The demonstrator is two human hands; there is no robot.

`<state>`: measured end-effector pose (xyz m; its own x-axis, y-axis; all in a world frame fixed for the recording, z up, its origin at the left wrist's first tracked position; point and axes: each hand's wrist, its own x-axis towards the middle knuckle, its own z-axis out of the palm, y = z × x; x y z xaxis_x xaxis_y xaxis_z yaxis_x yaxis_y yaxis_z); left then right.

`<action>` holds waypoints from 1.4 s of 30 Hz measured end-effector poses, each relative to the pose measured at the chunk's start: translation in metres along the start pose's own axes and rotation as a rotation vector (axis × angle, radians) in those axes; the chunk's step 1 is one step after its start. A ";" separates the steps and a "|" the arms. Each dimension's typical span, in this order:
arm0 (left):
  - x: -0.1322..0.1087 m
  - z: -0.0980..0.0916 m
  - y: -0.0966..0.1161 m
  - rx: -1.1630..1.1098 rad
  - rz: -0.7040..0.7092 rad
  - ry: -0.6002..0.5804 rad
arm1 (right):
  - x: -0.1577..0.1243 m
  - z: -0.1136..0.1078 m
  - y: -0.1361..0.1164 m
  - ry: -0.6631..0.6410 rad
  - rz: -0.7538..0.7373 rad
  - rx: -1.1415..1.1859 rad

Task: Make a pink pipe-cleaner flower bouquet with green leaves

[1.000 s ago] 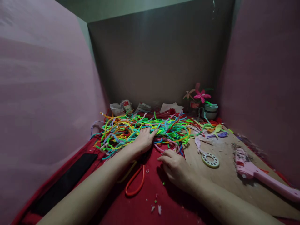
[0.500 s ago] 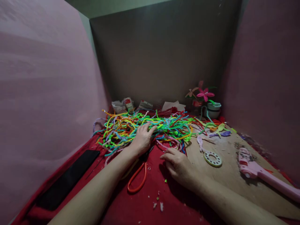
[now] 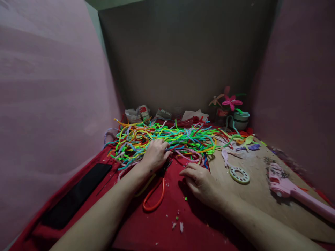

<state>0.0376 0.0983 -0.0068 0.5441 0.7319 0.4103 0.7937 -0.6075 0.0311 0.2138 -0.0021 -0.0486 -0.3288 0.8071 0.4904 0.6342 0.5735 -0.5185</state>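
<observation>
A tangled heap of colourful pipe cleaners [image 3: 183,136] spreads across the back of the red cloth. At the heap's front edge is my left hand [image 3: 156,153], its fingers curled downward; whatever they may hold is hidden. Just below that hand lies a pair of scissors [image 3: 154,202] with a red-orange looped handle, the dark blades partly covered. My right hand [image 3: 199,182] rests on the cloth to the right, its fingers loosely bent and apart with nothing seen in them. Pink pipe cleaners [image 3: 190,156] loop just beyond its fingertips.
To the left lies a black phone-like slab [image 3: 78,195]. On the right, a wooden board [image 3: 251,212] carries a pale ring with holes [image 3: 239,175] and a pink glue gun [image 3: 285,186]. Behind stand a pot [image 3: 240,121] and pipe-cleaner flowers [image 3: 231,102]. Small scraps [image 3: 181,227] dot the cloth.
My left hand has drawn back slightly from the heap toward me and its fingers have curled. My right hand has hardly moved. The view has shifted a little.
</observation>
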 end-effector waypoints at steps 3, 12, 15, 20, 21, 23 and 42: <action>0.000 0.002 -0.003 -0.013 -0.001 -0.034 | 0.000 -0.001 0.000 0.004 0.010 -0.002; 0.000 -0.007 -0.002 -0.127 -0.033 0.067 | 0.000 0.002 0.003 0.010 0.046 0.047; -0.001 -0.007 0.002 -0.171 -0.017 0.078 | 0.003 -0.001 -0.001 0.049 0.147 0.207; -0.005 -0.003 0.013 -0.318 0.133 0.002 | 0.013 -0.010 -0.003 0.164 0.687 0.974; -0.006 -0.003 0.015 -0.347 0.172 -0.035 | 0.014 -0.011 0.000 0.199 0.754 1.113; -0.008 -0.005 0.019 -0.403 0.245 -0.116 | 0.017 -0.013 0.008 0.293 0.801 1.257; -0.004 -0.019 0.006 -0.320 0.261 -0.337 | 0.019 -0.023 0.023 0.405 0.698 1.510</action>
<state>0.0355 0.0857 0.0097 0.8116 0.5702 0.1274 0.5261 -0.8081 0.2650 0.2377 0.0230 -0.0352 0.0387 0.9952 -0.0895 -0.6826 -0.0391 -0.7298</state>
